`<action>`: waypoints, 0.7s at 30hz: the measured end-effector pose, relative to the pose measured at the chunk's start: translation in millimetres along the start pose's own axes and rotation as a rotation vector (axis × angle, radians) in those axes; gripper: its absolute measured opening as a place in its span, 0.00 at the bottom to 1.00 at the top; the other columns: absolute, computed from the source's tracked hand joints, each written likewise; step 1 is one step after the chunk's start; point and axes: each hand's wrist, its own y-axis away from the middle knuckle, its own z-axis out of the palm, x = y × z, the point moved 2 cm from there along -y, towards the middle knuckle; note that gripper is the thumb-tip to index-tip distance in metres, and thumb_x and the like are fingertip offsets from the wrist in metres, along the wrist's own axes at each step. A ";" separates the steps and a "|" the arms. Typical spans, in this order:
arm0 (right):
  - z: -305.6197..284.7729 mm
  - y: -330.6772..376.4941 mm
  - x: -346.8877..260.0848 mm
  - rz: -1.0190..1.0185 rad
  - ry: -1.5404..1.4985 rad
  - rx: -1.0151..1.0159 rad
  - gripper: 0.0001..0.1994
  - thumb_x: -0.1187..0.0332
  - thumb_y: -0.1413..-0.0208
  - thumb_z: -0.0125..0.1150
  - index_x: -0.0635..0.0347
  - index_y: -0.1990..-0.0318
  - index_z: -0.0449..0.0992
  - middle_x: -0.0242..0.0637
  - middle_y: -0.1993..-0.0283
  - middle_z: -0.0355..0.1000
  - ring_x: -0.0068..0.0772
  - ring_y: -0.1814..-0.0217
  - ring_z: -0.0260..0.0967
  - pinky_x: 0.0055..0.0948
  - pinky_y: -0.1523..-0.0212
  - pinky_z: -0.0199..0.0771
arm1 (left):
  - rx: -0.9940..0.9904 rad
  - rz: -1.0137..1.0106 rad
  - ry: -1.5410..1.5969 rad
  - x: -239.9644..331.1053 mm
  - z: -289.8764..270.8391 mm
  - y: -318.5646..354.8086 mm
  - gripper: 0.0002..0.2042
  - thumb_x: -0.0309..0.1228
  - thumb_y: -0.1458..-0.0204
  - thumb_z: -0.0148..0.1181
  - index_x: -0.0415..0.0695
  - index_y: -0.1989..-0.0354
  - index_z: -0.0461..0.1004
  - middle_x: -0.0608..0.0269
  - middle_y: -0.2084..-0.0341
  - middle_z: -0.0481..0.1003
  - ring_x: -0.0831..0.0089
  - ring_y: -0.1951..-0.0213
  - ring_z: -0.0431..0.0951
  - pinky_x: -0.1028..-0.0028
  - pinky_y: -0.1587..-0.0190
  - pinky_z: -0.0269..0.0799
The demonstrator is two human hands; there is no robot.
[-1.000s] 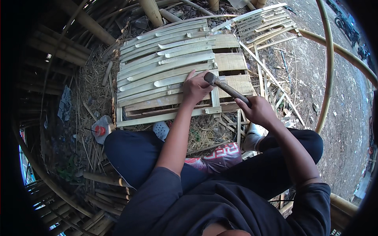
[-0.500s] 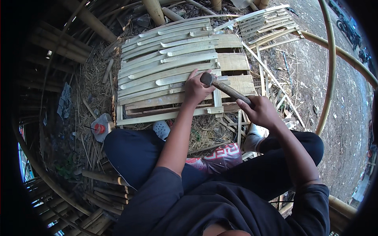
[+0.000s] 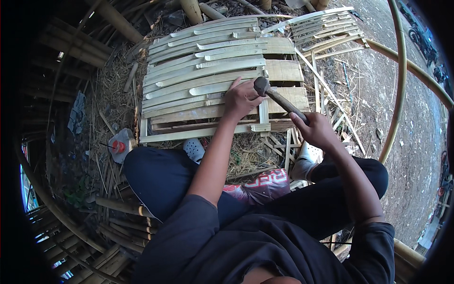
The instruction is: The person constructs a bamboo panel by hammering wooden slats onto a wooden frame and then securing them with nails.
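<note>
Right hand (image 3: 318,130) wraps tight round the hammer (image 3: 283,102), out over the slatted panel's (image 3: 227,69) right side, long axis slanting, head toward the panel's far left; left hand (image 3: 243,98) sits on the panel, fingers part-curled, grip on anything unclear; off the panel's near-left corner, a clear plastic bag (image 3: 127,136) holds something red (image 3: 118,146)

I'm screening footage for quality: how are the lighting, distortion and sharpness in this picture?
Head view: grey-brown dirt ground at right is brighter, while the round brown bamboo poles at left sink into shadow; head view: a black fisheye border closes the corners, and bending looks strongest near the rim; head view: the brown wooden-handled hammer and pale flat bamboo slats look fairly sharp.
</note>
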 end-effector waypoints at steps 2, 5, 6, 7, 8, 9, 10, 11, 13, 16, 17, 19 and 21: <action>8.5 -1.5 10.2 0.140 -0.021 -0.054 0.36 0.37 0.37 0.55 0.69 0.74 0.78 0.48 0.83 0.70 0.49 0.79 0.73 0.48 0.71 0.72 | 0.089 0.085 0.030 4.7 1.1 -2.4 0.08 0.39 0.55 0.74 0.51 0.70 0.85 0.67 0.64 0.83 0.66 0.56 0.82 0.50 0.33 0.64; 0.4 -0.9 -5.0 0.053 0.041 -0.010 0.35 0.37 0.37 0.55 0.69 0.75 0.78 0.52 0.82 0.72 0.53 0.76 0.75 0.49 0.69 0.74 | 0.053 0.021 0.012 -2.5 -4.1 -0.4 0.10 0.40 0.56 0.75 0.50 0.68 0.85 0.63 0.58 0.83 0.63 0.52 0.82 0.50 0.33 0.64; -1.2 0.8 -7.8 -0.013 0.091 0.026 0.35 0.38 0.37 0.55 0.69 0.75 0.78 0.53 0.81 0.73 0.54 0.75 0.76 0.49 0.68 0.74 | -0.010 -0.036 0.024 -1.6 -5.1 1.8 0.11 0.40 0.57 0.75 0.50 0.68 0.85 0.62 0.55 0.83 0.63 0.51 0.82 0.50 0.33 0.64; -1.0 1.5 -7.4 -0.011 0.061 0.015 0.35 0.38 0.37 0.55 0.69 0.74 0.79 0.54 0.80 0.74 0.56 0.73 0.77 0.48 0.68 0.75 | -0.017 -0.080 0.042 0.6 -4.6 2.1 0.10 0.40 0.57 0.75 0.50 0.68 0.85 0.62 0.53 0.83 0.64 0.49 0.81 0.50 0.32 0.63; 1.2 2.2 -5.9 -0.007 0.063 0.008 0.35 0.38 0.37 0.55 0.69 0.74 0.79 0.54 0.80 0.74 0.56 0.73 0.77 0.48 0.68 0.75 | -0.022 -0.126 0.062 3.8 -2.9 2.4 0.10 0.39 0.57 0.75 0.50 0.68 0.86 0.62 0.51 0.82 0.64 0.47 0.81 0.50 0.32 0.63; 1.9 2.4 -6.7 0.041 0.052 -0.009 0.35 0.38 0.37 0.55 0.69 0.74 0.80 0.54 0.80 0.74 0.56 0.73 0.77 0.49 0.67 0.75 | -0.001 -0.057 0.039 1.6 -1.8 -0.6 0.10 0.39 0.57 0.75 0.50 0.69 0.86 0.62 0.51 0.82 0.64 0.47 0.81 0.51 0.32 0.63; 3.1 2.6 -6.7 0.088 0.041 -0.026 0.35 0.38 0.36 0.55 0.70 0.73 0.80 0.54 0.80 0.74 0.56 0.73 0.77 0.49 0.67 0.75 | 0.019 0.011 0.015 -0.2 -1.4 -1.9 0.09 0.38 0.57 0.75 0.49 0.71 0.86 0.63 0.51 0.82 0.65 0.47 0.81 0.51 0.32 0.63; 11.9 -0.5 2.4 0.130 0.061 -0.037 0.35 0.38 0.36 0.54 0.69 0.73 0.80 0.53 0.80 0.74 0.56 0.74 0.77 0.49 0.67 0.74 | 0.041 0.051 0.013 -1.4 -1.5 0.5 0.10 0.38 0.58 0.76 0.49 0.69 0.86 0.63 0.50 0.82 0.65 0.46 0.80 0.51 0.32 0.63; 8.6 -0.2 -3.6 0.133 0.036 -0.043 0.35 0.38 0.36 0.54 0.69 0.73 0.80 0.53 0.80 0.73 0.55 0.74 0.76 0.49 0.68 0.74 | 0.043 0.049 0.008 -1.7 -2.1 0.9 0.10 0.37 0.58 0.76 0.48 0.69 0.85 0.63 0.51 0.82 0.65 0.46 0.80 0.52 0.32 0.63; 1.2 5.2 -12.3 0.077 0.009 -0.034 0.35 0.38 0.36 0.54 0.68 0.74 0.80 0.51 0.81 0.73 0.54 0.75 0.76 0.49 0.68 0.73 | 0.033 0.056 -0.013 1.3 -4.6 -1.2 0.12 0.37 0.60 0.76 0.47 0.68 0.84 0.61 0.53 0.82 0.64 0.47 0.80 0.52 0.32 0.64; 0.9 5.2 -11.3 0.050 -0.024 -0.027 0.35 0.38 0.36 0.54 0.68 0.74 0.80 0.52 0.81 0.73 0.54 0.75 0.76 0.49 0.69 0.73 | 0.036 -0.011 0.035 3.0 -4.0 -2.1 0.13 0.37 0.60 0.77 0.47 0.67 0.84 0.61 0.54 0.82 0.64 0.47 0.80 0.53 0.33 0.64; 2.9 5.9 -11.4 0.065 -0.035 -0.019 0.34 0.39 0.36 0.55 0.68 0.74 0.80 0.52 0.81 0.72 0.54 0.75 0.76 0.49 0.68 0.73 | 0.012 -0.051 0.038 3.7 -5.2 -2.5 0.19 0.35 0.61 0.77 0.49 0.58 0.83 0.60 0.54 0.83 0.62 0.48 0.81 0.53 0.33 0.65; 12.5 3.4 -5.6 0.060 0.029 -0.015 0.34 0.39 0.37 0.55 0.69 0.74 0.79 0.52 0.81 0.72 0.55 0.75 0.76 0.49 0.68 0.74 | 0.034 -0.027 0.031 2.1 -2.8 -0.5 0.21 0.34 0.61 0.77 0.50 0.54 0.82 0.60 0.53 0.82 0.62 0.47 0.81 0.53 0.33 0.65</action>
